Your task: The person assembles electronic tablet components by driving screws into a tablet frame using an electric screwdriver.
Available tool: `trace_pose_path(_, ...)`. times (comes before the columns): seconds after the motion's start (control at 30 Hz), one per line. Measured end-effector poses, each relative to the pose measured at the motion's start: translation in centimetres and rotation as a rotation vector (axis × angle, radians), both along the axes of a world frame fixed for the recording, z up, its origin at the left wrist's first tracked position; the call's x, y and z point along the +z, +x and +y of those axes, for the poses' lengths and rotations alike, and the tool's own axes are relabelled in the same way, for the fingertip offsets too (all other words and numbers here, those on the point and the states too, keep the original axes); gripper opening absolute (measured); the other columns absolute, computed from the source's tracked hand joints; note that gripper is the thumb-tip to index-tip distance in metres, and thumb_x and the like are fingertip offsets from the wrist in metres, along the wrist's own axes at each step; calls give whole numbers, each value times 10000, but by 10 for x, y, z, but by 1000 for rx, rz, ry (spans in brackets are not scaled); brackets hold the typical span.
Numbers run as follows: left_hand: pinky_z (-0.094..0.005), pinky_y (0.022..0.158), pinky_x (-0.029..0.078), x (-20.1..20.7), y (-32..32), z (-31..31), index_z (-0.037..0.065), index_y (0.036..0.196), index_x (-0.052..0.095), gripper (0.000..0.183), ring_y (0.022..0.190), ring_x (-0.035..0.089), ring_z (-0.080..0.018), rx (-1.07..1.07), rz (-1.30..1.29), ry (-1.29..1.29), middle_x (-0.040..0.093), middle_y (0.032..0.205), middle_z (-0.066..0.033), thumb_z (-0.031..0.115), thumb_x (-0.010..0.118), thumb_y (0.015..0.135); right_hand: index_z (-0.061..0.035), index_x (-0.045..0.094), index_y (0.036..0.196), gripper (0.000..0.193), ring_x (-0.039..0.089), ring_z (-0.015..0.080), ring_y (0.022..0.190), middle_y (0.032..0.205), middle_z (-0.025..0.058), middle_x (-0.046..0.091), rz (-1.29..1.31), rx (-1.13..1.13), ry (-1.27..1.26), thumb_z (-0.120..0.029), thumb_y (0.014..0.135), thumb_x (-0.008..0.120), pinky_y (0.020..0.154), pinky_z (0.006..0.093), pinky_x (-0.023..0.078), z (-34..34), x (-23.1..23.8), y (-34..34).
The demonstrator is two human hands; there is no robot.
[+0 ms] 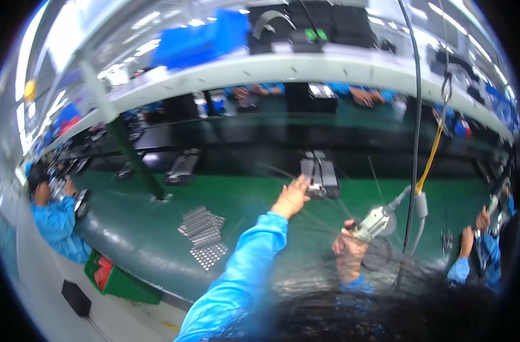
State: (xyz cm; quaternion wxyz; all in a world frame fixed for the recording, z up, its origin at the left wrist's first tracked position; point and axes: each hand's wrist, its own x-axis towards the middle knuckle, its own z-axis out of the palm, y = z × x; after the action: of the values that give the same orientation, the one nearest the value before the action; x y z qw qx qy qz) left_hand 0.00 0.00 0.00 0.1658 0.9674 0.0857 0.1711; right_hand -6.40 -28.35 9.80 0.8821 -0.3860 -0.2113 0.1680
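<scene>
My left hand stretches forward over the green bench, fingers extended, at the near left edge of a flat black-and-silver device. Whether the fingertips touch it or only hover beside it, I cannot tell. In my right hand is a pale electric screwdriver, gripped round its body and tilted up to the right toward its cable. Blur and dark hair hide part of that hand and wrist. Left of my left sleeve lie several overlapping perforated metal sheets.
Another flat device lies farther left on the dark strip. A green post rises to a white shelf. A black cable and yellow cord hang at right. Co-workers sit left and right. A green bin stands below.
</scene>
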Motion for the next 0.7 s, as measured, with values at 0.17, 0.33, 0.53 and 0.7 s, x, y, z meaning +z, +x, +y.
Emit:
trace_pose_path(0.17,-447,1038,430,92,-53,-17,56,1367,478,551,1232,518,-386,295,-171,-6,489,1377,-241,240,675,885,-12,551,1042,223,380,66,428,604,-23,428,-21,-4,56,-61,854,659,380,232,324,16,7,-8)
trace_pose_path(0.33,-363,830,513,271,-198,-128,-5,1052,665,307,859,645,-228,-197,-601,-749,678,929,-90,283,601,967,-5,565,1011,213,408,92,395,580,6,464,-51,-39,94,-45,831,672,366,251,339,-3,-7,-4)
trace_pose_path(0.53,-394,951,444,356,-320,-270,-40,1095,628,432,1019,603,-288,-1113,-932,-858,661,1077,-163,366,586,953,10,584,986,189,423,79,420,630,3,506,-119,-96,58,-60,837,676,384,241,345,-19,5,2)
trace_pose_path(0.7,-462,982,410,346,-331,-276,-54,1144,593,597,1064,580,-339,-1177,-951,-893,605,1158,-223,499,520,930,-11,580,1003,211,409,89,415,597,0,479,-139,-76,16,-96,844,690,386,239,319,-3,-8,11)
